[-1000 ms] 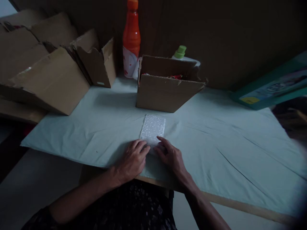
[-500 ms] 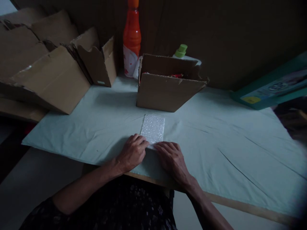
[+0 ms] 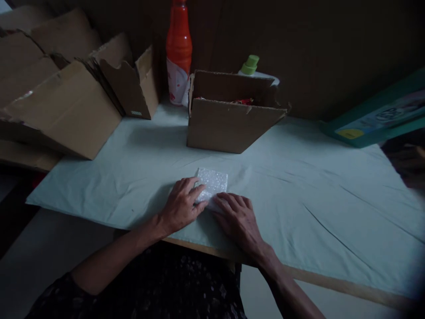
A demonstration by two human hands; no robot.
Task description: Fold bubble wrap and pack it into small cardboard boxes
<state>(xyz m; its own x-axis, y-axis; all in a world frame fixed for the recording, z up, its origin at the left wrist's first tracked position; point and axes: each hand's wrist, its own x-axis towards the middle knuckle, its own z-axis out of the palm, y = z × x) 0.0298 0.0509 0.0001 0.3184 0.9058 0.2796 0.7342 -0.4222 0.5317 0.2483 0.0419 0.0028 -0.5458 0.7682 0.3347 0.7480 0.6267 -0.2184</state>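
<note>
A small rectangular piece of clear bubble wrap (image 3: 214,179) lies on the pale green cloth in front of me, its near part folded over. My left hand (image 3: 183,201) rests at its left side, fingers apart, with the fingertips on the wrap and the thumb by its near edge. At the near right corner, my right hand (image 3: 235,215) has its fingers together and bent over the wrap; its thumb is hidden. Whether anything lies inside the folded wrap, I cannot tell.
Beyond the wrap stands an open cardboard box (image 3: 222,126) with red items inside. Behind it are a red-orange bottle (image 3: 179,48) and a green-capped bottle (image 3: 250,65). Several cardboard boxes (image 3: 69,106) fill the left. A teal package (image 3: 358,128) stands right on the cloth (image 3: 315,186).
The wrap now looks shorter, its near end folded away from me. My left fingers have spread and moved up onto it. My right hand stays at the near edge.
</note>
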